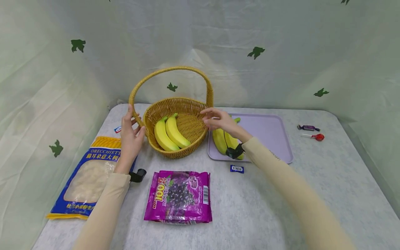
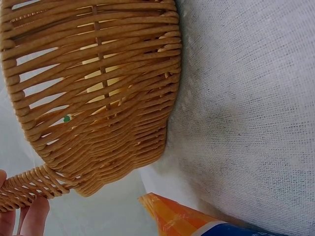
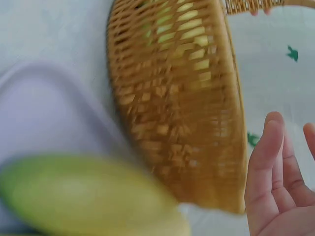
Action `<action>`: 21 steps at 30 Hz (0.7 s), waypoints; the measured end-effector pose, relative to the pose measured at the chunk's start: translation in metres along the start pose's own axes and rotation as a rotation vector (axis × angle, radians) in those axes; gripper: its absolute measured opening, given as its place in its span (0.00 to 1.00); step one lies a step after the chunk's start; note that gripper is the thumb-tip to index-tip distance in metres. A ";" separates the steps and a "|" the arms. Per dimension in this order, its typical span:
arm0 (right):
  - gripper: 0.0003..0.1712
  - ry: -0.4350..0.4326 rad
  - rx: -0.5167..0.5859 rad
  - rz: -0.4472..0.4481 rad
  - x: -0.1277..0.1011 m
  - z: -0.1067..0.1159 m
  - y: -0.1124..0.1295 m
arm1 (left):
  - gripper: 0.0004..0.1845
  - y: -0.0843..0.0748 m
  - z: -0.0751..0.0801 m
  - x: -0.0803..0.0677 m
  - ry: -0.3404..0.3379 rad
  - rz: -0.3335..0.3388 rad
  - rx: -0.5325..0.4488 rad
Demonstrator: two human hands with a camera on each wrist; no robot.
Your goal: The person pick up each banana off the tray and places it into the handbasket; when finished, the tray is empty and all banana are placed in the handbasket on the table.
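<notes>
The room is closed in by pale, creased sheeting [image 1: 218, 41], on which dark green bird-shaped marks [image 1: 256, 52] are scattered, and against it a mottled grey-white table [image 1: 256, 205] with rounded far corners is set. Near the table's far edge, left of its middle, a wicker basket [image 1: 170, 155] is placed, with two bananas [image 1: 176, 132] laid inside. Its tall handle [image 1: 175, 68] is gripped low on the left side by the left hand [image 1: 130, 140]. The right hand [image 1: 223, 121] is held at the basket's right rim, fingers parted and lightly bent, with nothing held; whether the rim is touched cannot be told. Beside the basket, a lilac tray [image 1: 262, 128] is set along the far edge, with yellow-green fruit [image 1: 220, 142] laid at its left side. Toward the table's left edge a blue pasta bag [image 1: 89, 180] is laid flat; a purple bag [image 1: 178, 196] is placed nearer the front. A small blue packet [image 1: 236, 169] is seen below the tray, and by the far right corner a dark wrapped sweet [image 1: 308, 127] and a red lollipop [image 1: 319, 137] are laid.
</notes>
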State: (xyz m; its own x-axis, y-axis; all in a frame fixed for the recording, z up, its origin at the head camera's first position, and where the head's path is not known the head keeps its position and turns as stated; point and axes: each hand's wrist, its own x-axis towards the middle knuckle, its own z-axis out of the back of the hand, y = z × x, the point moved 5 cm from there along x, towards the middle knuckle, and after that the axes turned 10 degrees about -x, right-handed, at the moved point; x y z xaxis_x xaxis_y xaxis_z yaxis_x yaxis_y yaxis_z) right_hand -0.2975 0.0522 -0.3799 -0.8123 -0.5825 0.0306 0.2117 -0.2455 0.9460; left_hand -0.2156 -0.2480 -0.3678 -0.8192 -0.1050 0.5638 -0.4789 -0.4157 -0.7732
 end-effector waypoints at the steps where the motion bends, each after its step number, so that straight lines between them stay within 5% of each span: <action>1: 0.24 -0.006 -0.002 -0.008 -0.004 0.005 -0.003 | 0.43 0.000 0.000 0.000 0.000 -0.001 0.002; 13: 0.26 -0.095 -0.058 -0.143 -0.050 0.057 -0.048 | 0.42 0.001 0.000 0.000 0.000 -0.011 -0.007; 21: 0.29 -0.094 -0.102 -0.201 -0.072 0.071 -0.071 | 0.43 0.001 0.000 -0.001 0.000 0.000 0.015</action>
State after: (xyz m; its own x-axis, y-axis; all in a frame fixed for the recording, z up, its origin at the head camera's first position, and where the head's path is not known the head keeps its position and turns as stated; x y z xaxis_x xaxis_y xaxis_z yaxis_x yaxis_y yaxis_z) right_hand -0.2925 0.1671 -0.4257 -0.8896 -0.4406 -0.1203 0.0911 -0.4292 0.8986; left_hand -0.2154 -0.2487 -0.3687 -0.8195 -0.1047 0.5634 -0.4739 -0.4290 -0.7690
